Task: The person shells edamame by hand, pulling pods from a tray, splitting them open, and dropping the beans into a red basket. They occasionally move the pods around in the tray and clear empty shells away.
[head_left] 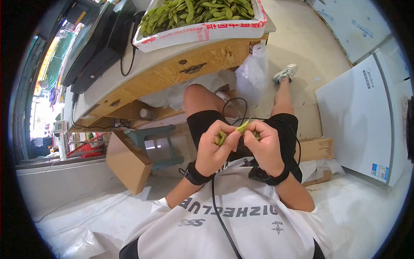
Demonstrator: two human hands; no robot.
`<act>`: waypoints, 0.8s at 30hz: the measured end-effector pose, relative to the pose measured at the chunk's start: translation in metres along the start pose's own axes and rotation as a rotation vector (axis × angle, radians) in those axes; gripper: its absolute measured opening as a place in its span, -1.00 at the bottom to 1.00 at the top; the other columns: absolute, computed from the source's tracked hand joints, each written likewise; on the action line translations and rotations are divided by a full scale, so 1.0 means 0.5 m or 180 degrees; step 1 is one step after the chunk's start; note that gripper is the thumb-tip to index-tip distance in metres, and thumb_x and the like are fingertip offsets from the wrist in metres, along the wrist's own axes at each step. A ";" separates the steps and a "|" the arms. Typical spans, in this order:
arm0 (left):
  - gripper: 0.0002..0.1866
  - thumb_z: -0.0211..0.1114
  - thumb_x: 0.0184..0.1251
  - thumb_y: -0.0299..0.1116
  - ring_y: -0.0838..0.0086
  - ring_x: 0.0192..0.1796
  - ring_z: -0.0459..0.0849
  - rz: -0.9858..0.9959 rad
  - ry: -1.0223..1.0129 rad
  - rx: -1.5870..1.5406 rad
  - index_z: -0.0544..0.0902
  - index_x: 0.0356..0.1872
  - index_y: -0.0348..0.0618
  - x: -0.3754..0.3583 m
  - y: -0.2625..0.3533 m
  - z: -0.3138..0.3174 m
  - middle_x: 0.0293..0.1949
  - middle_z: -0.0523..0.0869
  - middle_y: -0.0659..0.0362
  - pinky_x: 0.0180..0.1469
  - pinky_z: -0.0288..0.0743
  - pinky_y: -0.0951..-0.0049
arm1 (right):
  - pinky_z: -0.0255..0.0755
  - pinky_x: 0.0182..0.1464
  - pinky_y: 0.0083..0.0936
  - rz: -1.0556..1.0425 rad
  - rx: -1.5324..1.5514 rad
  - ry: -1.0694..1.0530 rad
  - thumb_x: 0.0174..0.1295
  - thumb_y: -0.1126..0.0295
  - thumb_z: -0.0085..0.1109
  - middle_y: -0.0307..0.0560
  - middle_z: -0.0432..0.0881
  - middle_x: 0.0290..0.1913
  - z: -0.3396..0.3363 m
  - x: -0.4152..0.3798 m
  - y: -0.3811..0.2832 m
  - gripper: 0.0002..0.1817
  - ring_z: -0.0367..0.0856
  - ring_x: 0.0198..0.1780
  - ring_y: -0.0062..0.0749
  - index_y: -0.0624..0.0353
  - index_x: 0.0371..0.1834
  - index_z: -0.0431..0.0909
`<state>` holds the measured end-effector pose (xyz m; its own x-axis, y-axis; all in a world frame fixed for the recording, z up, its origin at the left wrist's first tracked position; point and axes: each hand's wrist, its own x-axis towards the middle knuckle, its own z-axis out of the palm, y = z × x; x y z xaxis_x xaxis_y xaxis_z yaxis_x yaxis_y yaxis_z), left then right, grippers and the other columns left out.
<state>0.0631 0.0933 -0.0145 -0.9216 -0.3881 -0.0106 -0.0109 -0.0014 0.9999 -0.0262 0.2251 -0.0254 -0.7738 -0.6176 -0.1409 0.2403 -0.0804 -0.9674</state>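
Observation:
My left hand (pixel 214 149) and my right hand (pixel 266 146) meet above my lap, fingers closed. Between their fingertips they pinch one bright green edamame pod (pixel 243 126), held from both sides. More edamame pods (pixel 221 137) are tucked in the curled fingers of my left hand. A few green pods also show inside my right hand, partly hidden by the fingers. Ahead on the counter stands a white foam box (pixel 202 34) heaped with edamame pods (pixel 194 13).
A wooden counter with drawers (pixel 172 75) runs in front of me, a black machine (pixel 101 43) on its left. A white plastic bag (pixel 252 73) hangs at its right end. A cardboard box (pixel 128 162) is at left, a white fridge (pixel 358 116) at right. A black cable crosses my lap.

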 end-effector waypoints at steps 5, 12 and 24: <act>-0.88 0.17 0.46 -0.42 0.70 -0.47 0.49 -0.0067 0.0194 -0.0249 0.50 -0.21 -0.26 0.003 -0.010 0.011 -0.48 0.58 0.26 -0.44 0.31 0.70 | 0.11 -0.53 -0.81 0.0642 0.0953 -0.0158 0.26 0.47 0.15 -0.39 0.48 -0.50 0.002 0.002 0.002 -0.93 0.27 -0.54 -0.85 0.25 -0.30 0.54; -0.86 0.13 0.49 -0.40 0.70 -0.47 0.49 0.0054 0.0131 0.0094 0.53 -0.21 -0.28 0.001 -0.004 0.007 -0.49 0.58 0.27 -0.43 0.33 0.69 | 0.12 -0.57 -0.84 0.0748 0.1201 -0.0606 0.33 0.43 0.08 -0.30 0.55 -0.46 0.002 0.008 -0.007 -0.90 0.29 -0.57 -0.82 0.22 -0.20 0.53; -0.88 0.22 0.41 -0.41 0.66 -0.57 0.52 0.0231 0.0670 0.1097 0.61 -0.26 -0.27 0.013 0.018 0.002 -0.61 0.60 0.21 -0.49 0.37 0.59 | 0.10 -0.60 -0.83 0.1070 0.1714 -0.0409 0.37 0.38 0.03 -0.27 0.50 -0.45 -0.010 0.009 -0.028 -0.85 0.31 -0.58 -0.79 0.23 -0.18 0.54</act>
<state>0.0567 0.0915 -0.0054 -0.8256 -0.5560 0.0966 -0.1110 0.3278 0.9382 -0.0360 0.2272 -0.0138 -0.5368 -0.7634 -0.3592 0.7435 -0.2267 -0.6292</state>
